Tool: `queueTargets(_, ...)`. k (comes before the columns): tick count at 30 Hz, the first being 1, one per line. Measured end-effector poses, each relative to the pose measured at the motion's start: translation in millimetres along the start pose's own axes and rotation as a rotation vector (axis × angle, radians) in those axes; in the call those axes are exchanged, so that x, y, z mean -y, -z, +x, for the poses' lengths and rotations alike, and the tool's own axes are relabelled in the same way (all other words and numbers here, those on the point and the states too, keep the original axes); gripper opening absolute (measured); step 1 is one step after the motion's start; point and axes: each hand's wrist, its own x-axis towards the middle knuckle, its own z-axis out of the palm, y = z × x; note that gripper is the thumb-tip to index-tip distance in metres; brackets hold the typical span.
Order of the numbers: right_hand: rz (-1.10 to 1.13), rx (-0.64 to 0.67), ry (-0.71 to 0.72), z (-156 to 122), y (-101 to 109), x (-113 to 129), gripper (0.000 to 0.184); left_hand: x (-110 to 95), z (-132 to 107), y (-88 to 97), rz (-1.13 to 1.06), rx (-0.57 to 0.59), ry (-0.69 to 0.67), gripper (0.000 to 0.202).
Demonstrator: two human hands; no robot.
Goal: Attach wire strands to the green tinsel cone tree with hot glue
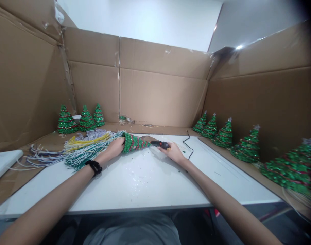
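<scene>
My left hand (116,147) is closed around the base of a green sequinned cone tree (135,143) with red bands, which lies on its side on the white table (135,183), tip pointing right. My right hand (173,151) grips a black and orange glue gun (160,144), whose nozzle meets the tree's tip. A black cord (188,144) trails from the gun toward the back. A black band sits on my left wrist (94,167).
A bundle of white, yellow and green wires (79,149) lies left of the tree. Finished trees stand at the back left (80,119) and along the right (244,141). Cardboard walls (160,88) surround the table. Glitter specks dot the tabletop.
</scene>
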Motion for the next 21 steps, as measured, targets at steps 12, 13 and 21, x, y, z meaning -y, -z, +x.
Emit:
queueTargets(12,0.003,-0.007,-0.009,-1.0,-1.9,-1.2,0.041,-3.4,-0.8,2.4,-0.014,0.013,-0.024,0.022)
queueTargets(13,-0.008,-0.005,-0.011,-0.8,-1.0,-1.2,0.042,-3.3,-0.6,2.4,-0.012,0.015,-0.022,0.023)
queueTargets(21,-0.175,-0.046,-0.141,3.5,20.9,-15.8,0.046,3.3,1.3,-0.5,-0.04,0.009,0.0,0.021)
